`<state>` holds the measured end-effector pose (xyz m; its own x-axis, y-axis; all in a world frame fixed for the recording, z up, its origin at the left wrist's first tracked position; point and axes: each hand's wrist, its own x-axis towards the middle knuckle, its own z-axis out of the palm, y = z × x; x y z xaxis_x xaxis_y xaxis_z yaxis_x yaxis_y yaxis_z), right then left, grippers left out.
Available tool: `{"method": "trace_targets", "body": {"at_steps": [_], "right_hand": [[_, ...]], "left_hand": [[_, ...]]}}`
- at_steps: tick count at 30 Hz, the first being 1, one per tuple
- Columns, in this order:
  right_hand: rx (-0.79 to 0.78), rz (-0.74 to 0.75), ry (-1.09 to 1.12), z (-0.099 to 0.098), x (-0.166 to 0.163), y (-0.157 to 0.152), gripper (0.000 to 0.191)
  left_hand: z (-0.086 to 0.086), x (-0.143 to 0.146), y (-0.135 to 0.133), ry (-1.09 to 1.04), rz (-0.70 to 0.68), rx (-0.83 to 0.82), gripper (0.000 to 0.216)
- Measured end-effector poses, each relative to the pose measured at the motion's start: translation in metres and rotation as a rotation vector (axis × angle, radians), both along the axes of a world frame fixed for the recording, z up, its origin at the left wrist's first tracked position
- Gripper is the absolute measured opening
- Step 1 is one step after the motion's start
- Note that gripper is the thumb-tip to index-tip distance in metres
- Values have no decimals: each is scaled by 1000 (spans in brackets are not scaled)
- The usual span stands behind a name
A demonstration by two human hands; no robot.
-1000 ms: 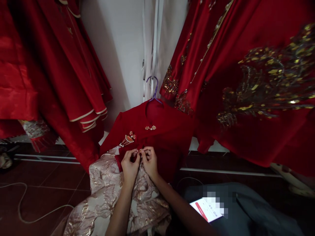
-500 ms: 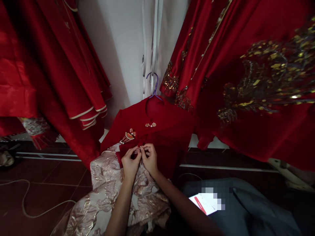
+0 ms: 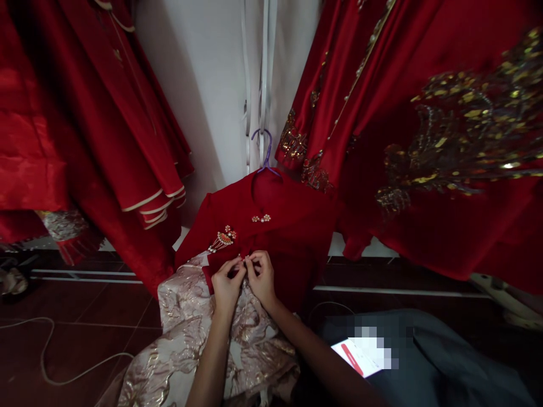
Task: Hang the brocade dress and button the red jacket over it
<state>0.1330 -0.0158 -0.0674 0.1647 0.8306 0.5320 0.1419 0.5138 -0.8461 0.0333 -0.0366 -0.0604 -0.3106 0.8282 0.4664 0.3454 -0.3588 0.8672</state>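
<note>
A red dress top (image 3: 292, 226) hangs on a purple hanger (image 3: 267, 147). Pearl-like flower clasps (image 3: 261, 218) sit below its neckline, and a fan-shaped brooch with dangling beads (image 3: 223, 238) is on the left of the chest. Low on the front, my left hand (image 3: 227, 280) pinches the red fabric with thumb and forefinger. Beside it, almost touching, my right hand (image 3: 261, 277) pinches the same front edge. Small pale specks show at the fingertips, too small to name. Pale pink and gold brocade fabric (image 3: 182, 339) spreads beneath both wrists.
Red garments (image 3: 127, 124) with cream trim hang at left; a red garment with gold sequins (image 3: 466, 135) hangs at right. Behind is a white cabinet (image 3: 186, 68). A lit phone (image 3: 360, 359) lies on dark grey cloth (image 3: 445, 350). A pale cable (image 3: 76, 379) crosses the tiled floor.
The view has shifted slightly, so everything sits a little lower. My hands keep their pinch at the dress front, with the fingertips very slightly farther apart.
</note>
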Motion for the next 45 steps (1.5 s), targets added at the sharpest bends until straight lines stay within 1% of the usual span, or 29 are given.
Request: {"method": "trace_targets", "body": {"at_steps": [8, 10, 13, 15, 17, 20, 22, 29, 34, 39, 45], "right_hand": [[-14, -1, 20, 0, 0, 3, 3], [-10, -3, 17, 1, 0, 2, 7], [10, 6, -7, 2, 0, 0, 13], [25, -8, -15, 3, 0, -2, 15], [48, -58, -3, 3, 1, -3, 15], [81, -137, 17, 2, 2, -4, 15], [80, -158, 16, 2, 2, -4, 15], [57, -145, 13, 2, 3, -3, 13], [3, -137, 7, -1, 3, 0, 15], [-50, -108, 0, -5, 3, 3, 16], [-61, -91, -9, -6, 3, 4, 14]], "left_hand": [[-1, 1, 0, 19, -43, -7, 21], [2, 3, 0, 30, 0, 25, 24], [8, 4, -2, 60, 134, 97, 29], [10, 3, -3, 74, 190, 130, 26], [11, 2, -3, 85, 203, 147, 19], [9, 0, -4, 97, 203, 152, 11], [9, 1, -4, 107, 202, 139, 10], [12, 6, -5, 292, 92, 74, 8], [11, 6, -4, 324, 77, 52, 12], [6, 4, 0, 301, 92, 51, 14], [1, 3, 0, 152, 56, 46, 19]]}}
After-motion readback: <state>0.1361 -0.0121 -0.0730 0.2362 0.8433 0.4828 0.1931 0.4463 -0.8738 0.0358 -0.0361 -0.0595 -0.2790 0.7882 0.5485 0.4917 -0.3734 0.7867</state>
